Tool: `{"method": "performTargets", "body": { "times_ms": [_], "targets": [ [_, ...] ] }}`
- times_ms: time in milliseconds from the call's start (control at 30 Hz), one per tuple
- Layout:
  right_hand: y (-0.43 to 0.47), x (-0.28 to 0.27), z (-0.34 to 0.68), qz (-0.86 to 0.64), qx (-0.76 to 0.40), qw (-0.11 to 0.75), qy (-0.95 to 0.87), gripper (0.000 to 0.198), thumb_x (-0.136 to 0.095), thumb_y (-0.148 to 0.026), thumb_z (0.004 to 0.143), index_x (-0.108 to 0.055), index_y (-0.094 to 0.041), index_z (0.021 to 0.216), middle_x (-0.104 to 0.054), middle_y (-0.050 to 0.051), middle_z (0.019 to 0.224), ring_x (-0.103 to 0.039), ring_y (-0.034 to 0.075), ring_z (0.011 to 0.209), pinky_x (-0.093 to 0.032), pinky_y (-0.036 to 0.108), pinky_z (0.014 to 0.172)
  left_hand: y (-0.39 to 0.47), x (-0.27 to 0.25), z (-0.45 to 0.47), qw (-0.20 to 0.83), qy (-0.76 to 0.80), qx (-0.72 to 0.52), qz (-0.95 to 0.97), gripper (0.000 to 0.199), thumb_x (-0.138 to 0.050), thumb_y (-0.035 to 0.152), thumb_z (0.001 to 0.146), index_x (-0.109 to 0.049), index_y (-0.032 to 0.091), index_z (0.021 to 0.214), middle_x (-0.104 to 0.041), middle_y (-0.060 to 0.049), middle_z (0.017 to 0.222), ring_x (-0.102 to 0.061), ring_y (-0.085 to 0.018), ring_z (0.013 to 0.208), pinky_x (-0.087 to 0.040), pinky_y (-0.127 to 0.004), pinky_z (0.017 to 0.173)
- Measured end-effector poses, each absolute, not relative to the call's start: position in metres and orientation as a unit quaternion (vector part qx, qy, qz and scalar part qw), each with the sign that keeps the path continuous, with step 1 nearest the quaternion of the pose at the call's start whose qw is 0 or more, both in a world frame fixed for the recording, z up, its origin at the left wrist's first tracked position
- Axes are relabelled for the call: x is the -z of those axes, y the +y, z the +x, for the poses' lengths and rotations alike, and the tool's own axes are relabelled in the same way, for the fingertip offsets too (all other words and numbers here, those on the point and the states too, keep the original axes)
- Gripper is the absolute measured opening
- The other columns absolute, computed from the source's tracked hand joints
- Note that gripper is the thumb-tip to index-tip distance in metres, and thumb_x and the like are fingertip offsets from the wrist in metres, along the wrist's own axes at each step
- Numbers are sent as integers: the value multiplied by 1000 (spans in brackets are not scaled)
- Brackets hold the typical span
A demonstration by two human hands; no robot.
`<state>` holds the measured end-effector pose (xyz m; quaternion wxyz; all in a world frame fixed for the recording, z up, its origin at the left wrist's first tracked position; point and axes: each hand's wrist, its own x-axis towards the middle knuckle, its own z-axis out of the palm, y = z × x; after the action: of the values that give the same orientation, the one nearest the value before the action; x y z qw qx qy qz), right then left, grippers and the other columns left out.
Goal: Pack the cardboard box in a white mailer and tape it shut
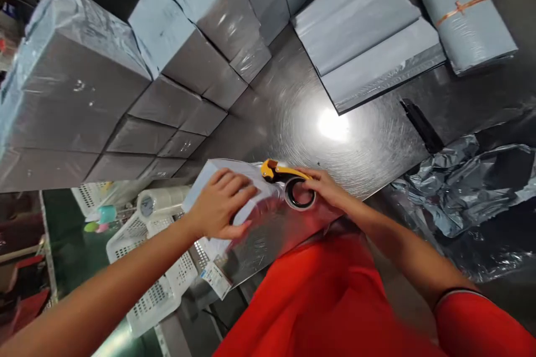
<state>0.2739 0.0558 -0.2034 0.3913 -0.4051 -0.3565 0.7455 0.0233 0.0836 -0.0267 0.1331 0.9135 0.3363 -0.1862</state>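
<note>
Left hand (221,203) lies flat on the grey parcel (234,206); just right of it, the right hand (326,187) closes its grip on the tape dispenser (293,187), at the counter (335,122) edge.

Ahead of you the bench (335,122) lies bare; stacked boxes (125,67) wall the left, crumpled plastic (460,189) crowds the right.

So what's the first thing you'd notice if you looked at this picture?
Probably the yellow tape dispenser near the middle, held by the right hand against a grey wrapped parcel that the left hand presses flat. Next, the big stack of grey wrapped boxes on the left, and the bright glare on the metal table.
</note>
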Motion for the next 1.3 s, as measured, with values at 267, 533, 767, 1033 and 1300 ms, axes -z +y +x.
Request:
{"method": "performTargets", "body": {
  "times_ms": [267,533,767,1033,1300],
  "targets": [
    [1,194,331,-450,-735,389,-326,59,-67,-29,65,-71,-23,123,-70,1,126,-61,31,120,-46,43,107,129,31,50,-22,680,80,728,51,-43,48,80,-61,14,114,-65,-17,108,-59,-37,106,-45,-50,92],
    [-89,184,283,-485,-748,339,-301,63,-64,-31,72,-63,-24,134,-71,3,125,-68,29,105,-57,39,90,138,28,87,-12,827,55,559,48,-40,43,88,-55,13,123,-61,-25,130,-55,-45,124,-42,-61,101],
    [-15,196,251,-352,-771,379,-371,67,-57,-23,67,-63,-18,134,-64,5,136,-59,27,125,-40,39,112,138,32,84,-38,827,69,557,47,-42,43,90,-56,12,122,-63,-24,128,-57,-43,122,-44,-58,100],
    [39,175,260,-396,-717,276,-503,56,-55,-23,70,-71,-22,123,-74,-2,93,-60,15,75,-46,25,72,137,33,84,-26,823,58,565,52,-40,45,89,-55,9,124,-62,-27,128,-56,-46,121,-43,-60,100],
    [31,138,251,-313,-671,117,-662,54,-74,-33,67,-73,-30,121,-74,-4,84,-59,14,69,-40,22,60,131,30,69,43,801,-13,596,69,-41,53,88,-42,11,143,-50,-26,143,-46,-42,135,-37,-66,107]
  ]
}}
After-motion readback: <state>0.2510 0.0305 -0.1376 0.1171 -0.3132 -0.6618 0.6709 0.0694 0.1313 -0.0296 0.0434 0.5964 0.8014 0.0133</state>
